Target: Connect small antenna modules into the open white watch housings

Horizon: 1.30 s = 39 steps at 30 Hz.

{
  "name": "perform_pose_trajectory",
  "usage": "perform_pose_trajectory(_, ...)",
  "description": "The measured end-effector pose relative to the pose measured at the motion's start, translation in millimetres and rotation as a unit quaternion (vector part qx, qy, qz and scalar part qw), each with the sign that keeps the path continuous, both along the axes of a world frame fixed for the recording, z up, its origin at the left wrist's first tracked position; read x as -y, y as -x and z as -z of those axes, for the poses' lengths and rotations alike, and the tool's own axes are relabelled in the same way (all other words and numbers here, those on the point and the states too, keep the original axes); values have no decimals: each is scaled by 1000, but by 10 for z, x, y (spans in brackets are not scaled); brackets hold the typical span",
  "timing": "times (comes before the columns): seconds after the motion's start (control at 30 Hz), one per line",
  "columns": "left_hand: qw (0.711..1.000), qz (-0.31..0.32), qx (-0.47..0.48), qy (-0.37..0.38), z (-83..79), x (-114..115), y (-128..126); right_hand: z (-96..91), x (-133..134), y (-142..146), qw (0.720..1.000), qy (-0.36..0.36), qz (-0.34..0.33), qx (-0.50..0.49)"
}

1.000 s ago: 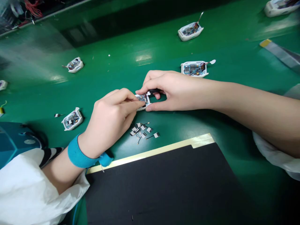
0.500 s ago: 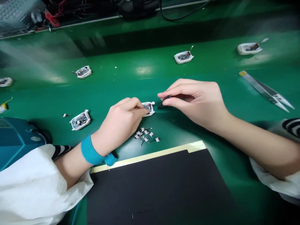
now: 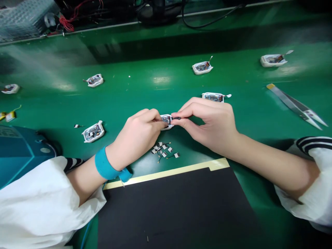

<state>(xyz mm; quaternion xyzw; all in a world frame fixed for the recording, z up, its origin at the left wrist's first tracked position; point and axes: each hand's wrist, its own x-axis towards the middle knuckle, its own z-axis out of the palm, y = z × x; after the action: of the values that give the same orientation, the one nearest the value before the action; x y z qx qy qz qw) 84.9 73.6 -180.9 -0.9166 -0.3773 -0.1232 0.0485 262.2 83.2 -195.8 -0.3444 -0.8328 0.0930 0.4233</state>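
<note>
On the glossy green bench (image 3: 155,90), our left hand (image 3: 140,133) pinches the small white casing (image 3: 166,121) beyond the black mat (image 3: 181,207); our right hand (image 3: 207,124) pinches a black part (image 3: 176,118) at its edge. Tweezers (image 3: 295,105) lie far right.

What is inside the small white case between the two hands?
The white case holds a blue circuit board. The fingers of the left hand cover its left part.

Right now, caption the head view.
Left hand steadies a small white open-topped casing while right hand holds a thin black part at its edge.
</note>
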Motion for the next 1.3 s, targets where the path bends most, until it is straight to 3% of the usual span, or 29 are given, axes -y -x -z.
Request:
perform_pose_trajectory(0.27,1000,5,-1,-3,13,-12,14,-21,40,94,999,21,28,35)
perform_pose_trajectory(0.67,1000,16,3,-7,26,-25,14,121,-44,116,999,22,-28,-29)
perform_pose_trajectory(0.83,999,27,26,15,48,-10,33,119,-64,117,986,85,-48,-138)
perform_pose_trajectory(0.97,997,-30,44,51,42,61,21,87,-45,-11,966,110,-55,-226)
perform_pose_trajectory(1.03,992,-44,89,83,39,97,12,70,-36,-97,977,117,-38,-173)
perform_pose_trajectory(1.13,967,-14,204,153,48,99,21,55,-47,-164,993,119,4,-26)
perform_pose_trajectory(1.2,955,-13,255,149,69,50,41,52,-70,-139,989,141,16,35)
perform_pose_trajectory(1.3,956,-23,258,137,118,-65,74,49,-102,-29,982,164,34,86)
